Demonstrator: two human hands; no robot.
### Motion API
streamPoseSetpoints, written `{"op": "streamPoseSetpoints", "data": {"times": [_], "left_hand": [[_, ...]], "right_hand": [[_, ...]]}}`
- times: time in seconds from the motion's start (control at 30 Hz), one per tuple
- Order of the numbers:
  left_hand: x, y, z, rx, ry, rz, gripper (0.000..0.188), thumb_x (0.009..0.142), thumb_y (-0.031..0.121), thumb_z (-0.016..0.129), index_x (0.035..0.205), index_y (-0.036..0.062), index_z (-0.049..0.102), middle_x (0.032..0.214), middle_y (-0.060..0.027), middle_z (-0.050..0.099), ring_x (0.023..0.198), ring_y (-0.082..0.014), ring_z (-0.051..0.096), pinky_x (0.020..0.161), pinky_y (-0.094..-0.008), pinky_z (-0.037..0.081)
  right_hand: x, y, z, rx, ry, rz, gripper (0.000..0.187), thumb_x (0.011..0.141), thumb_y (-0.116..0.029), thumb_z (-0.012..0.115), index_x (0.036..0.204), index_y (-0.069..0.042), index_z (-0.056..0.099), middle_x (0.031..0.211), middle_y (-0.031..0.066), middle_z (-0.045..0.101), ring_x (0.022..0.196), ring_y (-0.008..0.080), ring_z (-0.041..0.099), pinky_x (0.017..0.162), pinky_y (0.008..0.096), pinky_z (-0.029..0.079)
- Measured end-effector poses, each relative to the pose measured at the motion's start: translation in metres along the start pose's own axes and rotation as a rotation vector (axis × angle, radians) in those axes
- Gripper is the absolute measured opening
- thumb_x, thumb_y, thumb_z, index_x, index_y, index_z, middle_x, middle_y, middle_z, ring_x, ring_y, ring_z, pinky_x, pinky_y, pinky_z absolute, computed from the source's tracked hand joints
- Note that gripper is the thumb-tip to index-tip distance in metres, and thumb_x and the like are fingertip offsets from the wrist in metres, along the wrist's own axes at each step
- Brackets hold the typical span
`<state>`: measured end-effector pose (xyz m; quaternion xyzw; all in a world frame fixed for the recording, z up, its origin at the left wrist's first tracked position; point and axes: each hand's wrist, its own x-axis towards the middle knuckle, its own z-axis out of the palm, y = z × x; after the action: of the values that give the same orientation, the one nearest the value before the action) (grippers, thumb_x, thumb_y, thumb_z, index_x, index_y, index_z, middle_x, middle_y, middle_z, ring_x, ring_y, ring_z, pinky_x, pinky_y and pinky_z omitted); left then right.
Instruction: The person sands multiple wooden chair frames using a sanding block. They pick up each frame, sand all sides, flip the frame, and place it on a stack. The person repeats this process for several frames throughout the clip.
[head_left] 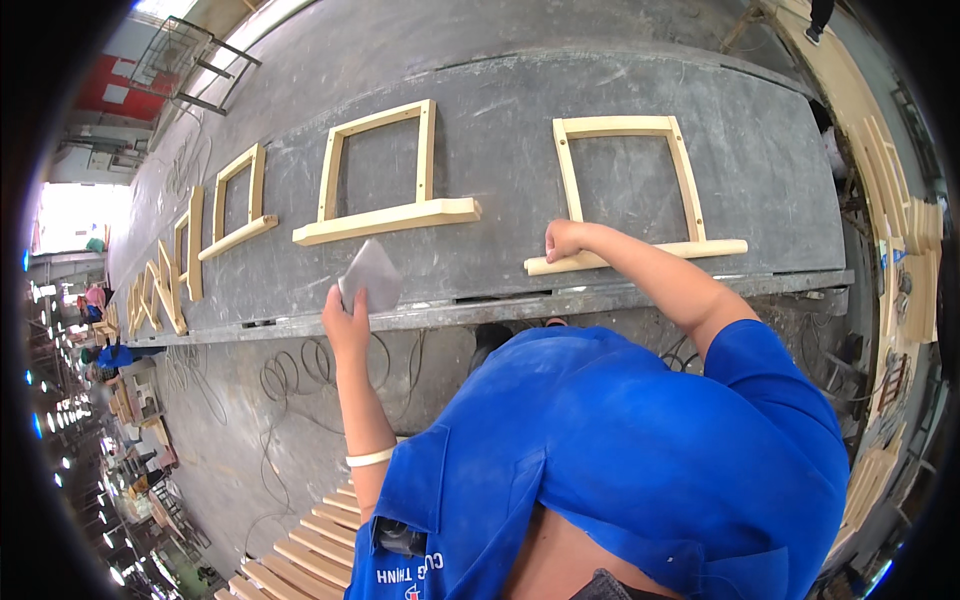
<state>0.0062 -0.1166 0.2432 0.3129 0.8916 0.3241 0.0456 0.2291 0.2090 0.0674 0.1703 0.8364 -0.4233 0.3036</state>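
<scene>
My left hand [347,312] pinches a thin grey sheet [372,276] between thumb and fingers, held up near the front edge of the table. My right hand [566,240] is closed at the near left corner of a pale wooden frame [640,255], where an upright meets the long rounded bar; it hides that joint. This frame lies flat, with dark holes or dots at its corners. A second wooden frame [388,220], its near bar longer than its body, lies just beyond the grey sheet.
More wooden frames [238,238] line the long grey table [510,160] toward the far left. Cables [285,378] coil on the floor below its front edge. Wooden slats [300,550] are stacked at the lower left. Timber pieces [915,230] fill the right side.
</scene>
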Motion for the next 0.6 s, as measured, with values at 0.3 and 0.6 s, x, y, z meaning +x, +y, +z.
{"op": "streamPoseSetpoints", "data": {"times": [0.3, 0.6], "left_hand": [[-0.033, -0.025, 0.003, -0.055, 0.032, -0.004, 0.021, 0.084, 0.012, 0.062, 0.097, -0.0038, 0.058, 0.084, -0.0151, 0.064, 0.078, -0.0222, 0.06, 0.073, -0.0332, 0.046], [-0.037, -0.022, -0.001, -0.104, 0.002, -0.026, 0.021, 0.084, 0.011, 0.063, 0.098, -0.0046, 0.058, 0.083, -0.014, 0.064, 0.077, -0.0193, 0.059, 0.073, -0.0316, 0.046]], "right_hand": [[-0.014, 0.005, -0.002, 0.245, 0.071, 0.1, 0.029, 0.074, -0.023, 0.077, 0.086, -0.004, 0.058, 0.07, 0.0058, 0.061, 0.059, 0.0161, 0.057, 0.051, 0.0311, 0.046], [-0.004, -0.003, 0.011, -0.214, 0.19, 0.079, 0.018, 0.073, -0.016, 0.069, 0.087, -0.004, 0.067, 0.086, 0.0181, 0.067, 0.087, 0.0331, 0.064, 0.073, 0.0412, 0.051]]}}
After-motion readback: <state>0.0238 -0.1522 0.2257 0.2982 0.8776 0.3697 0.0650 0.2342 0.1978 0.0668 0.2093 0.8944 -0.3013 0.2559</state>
